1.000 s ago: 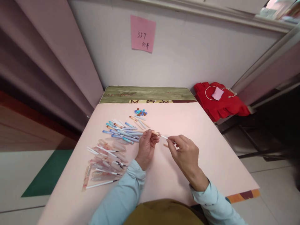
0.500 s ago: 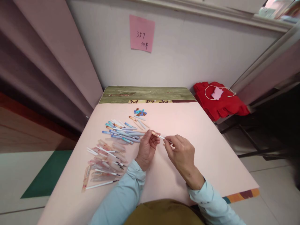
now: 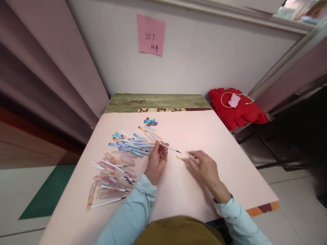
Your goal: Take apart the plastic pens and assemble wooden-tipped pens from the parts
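My left hand (image 3: 157, 160) is closed round a pen barrel with a thin white refill (image 3: 170, 148) sticking out to the right, its dark tip free. My right hand (image 3: 203, 165) rests low on the pink table cover (image 3: 219, 149), fingers spread and reaching toward a small tan pen piece (image 3: 180, 157) lying just left of its fingertips. It holds nothing.
A heap of blue pen barrels (image 3: 130, 142) lies left of my left hand. Clear caps and white refills (image 3: 112, 173) sit nearer the left edge. Small blue and brown end pieces (image 3: 150, 121) are at the back. A red bag (image 3: 236, 109) sits on a chair at right.
My right hand let go of the refill and dropped to the table beside the tan piece. The refill now sits deeper in the barrel held by my left hand.
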Tool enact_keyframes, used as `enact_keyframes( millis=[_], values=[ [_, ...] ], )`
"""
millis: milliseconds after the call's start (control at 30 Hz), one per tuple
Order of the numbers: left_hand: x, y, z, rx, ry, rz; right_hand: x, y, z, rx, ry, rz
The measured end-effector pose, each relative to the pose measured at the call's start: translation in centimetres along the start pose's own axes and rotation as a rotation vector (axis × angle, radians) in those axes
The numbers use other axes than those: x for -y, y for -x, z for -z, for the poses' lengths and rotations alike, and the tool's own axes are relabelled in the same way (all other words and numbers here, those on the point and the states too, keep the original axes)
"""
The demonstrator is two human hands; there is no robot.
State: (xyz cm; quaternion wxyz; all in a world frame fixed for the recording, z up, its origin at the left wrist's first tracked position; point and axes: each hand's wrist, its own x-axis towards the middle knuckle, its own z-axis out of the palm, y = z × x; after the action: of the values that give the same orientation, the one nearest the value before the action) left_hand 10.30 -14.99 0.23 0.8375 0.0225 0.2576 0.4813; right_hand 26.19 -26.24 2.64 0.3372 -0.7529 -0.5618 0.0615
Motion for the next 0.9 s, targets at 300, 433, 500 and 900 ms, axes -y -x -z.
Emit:
enact_keyframes(
  millis=[300, 433, 500, 900],
  values=[
    [0.0, -0.3, 0.2, -0.007, -0.021, -0.058, -1.8, 2.1, -0.4, -0.058, -0.105, -0.027],
    [0.1, -0.4, 0.2, -0.010, -0.042, -0.079, 0.4, 2.4, 3.2, -0.178, -0.222, 0.005],
    [0.2, -0.5, 0.2, -0.011, -0.055, -0.088, 1.5, 2.6, 4.1, -0.206, -0.202, 0.081],
    [0.4, -0.4, 0.5, 0.046, -0.157, -0.140, 3.1, 2.2, 3.8, -0.212, -0.114, 0.215]
  ],
)
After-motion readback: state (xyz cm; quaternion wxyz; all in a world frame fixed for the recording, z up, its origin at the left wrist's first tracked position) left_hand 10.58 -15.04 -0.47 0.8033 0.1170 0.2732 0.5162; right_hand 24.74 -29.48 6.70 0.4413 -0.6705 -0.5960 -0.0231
